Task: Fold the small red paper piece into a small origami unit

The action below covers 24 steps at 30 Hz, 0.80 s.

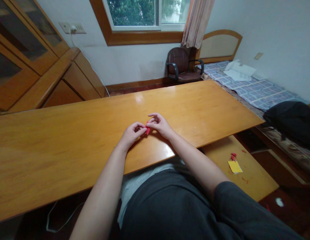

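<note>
A small red folded piece (pixel 148 129), which looks like paper, is held just above the wooden table (pixel 80 140). My left hand (pixel 134 132) pinches it from the left between thumb and fingers. From the right, my right hand (pixel 158 124) grips its upper part, with one finger stretched out to the left. The two hands nearly touch at the piece. Its lower tip points down toward me, and the fingers cover the rest.
On a lower surface (pixel 254 176) at the right lie a yellow square stack (pixel 235 167), small red pieces (pixel 233 156) and scraps. Beyond the table stands a brown armchair (pixel 181 65). A black bag (pixel 292 121) rests on the bed (pixel 259 88). Cabinets (pixel 67 80) line the left.
</note>
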Motion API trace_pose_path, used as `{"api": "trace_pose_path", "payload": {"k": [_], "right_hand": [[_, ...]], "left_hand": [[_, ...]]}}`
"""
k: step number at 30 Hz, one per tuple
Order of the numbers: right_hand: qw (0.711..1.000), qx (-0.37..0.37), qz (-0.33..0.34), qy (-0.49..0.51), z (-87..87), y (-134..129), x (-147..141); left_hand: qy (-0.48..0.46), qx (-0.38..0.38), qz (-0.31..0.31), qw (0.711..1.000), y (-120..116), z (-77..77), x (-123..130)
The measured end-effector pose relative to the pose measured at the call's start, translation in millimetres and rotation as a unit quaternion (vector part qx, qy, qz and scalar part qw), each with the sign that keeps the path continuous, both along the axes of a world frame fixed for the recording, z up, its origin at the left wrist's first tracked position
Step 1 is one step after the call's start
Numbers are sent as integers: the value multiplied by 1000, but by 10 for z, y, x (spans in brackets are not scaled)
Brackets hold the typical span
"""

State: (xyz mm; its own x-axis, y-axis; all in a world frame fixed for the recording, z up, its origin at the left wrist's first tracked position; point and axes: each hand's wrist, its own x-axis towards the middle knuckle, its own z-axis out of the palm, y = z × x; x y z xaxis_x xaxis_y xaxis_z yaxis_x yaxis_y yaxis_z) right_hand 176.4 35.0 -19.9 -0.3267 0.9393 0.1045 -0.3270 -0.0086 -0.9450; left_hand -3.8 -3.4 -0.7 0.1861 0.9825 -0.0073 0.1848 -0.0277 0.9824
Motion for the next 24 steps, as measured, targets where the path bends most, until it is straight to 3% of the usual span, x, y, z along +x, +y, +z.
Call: {"api": "trace_pose_path", "payload": {"k": [7,15,24], "right_hand": [[1000,-8,6,6,0,-1,4],[999,-33,-2,4,20,0,7],[999,-34,-10,4,-5,11,-1]], "left_hand": [[-68,18,10,997,13,-76,2],[-40,32,-38,998,-13,-97,-23],[-34,46,-1,998,-2,-83,-7]]}}
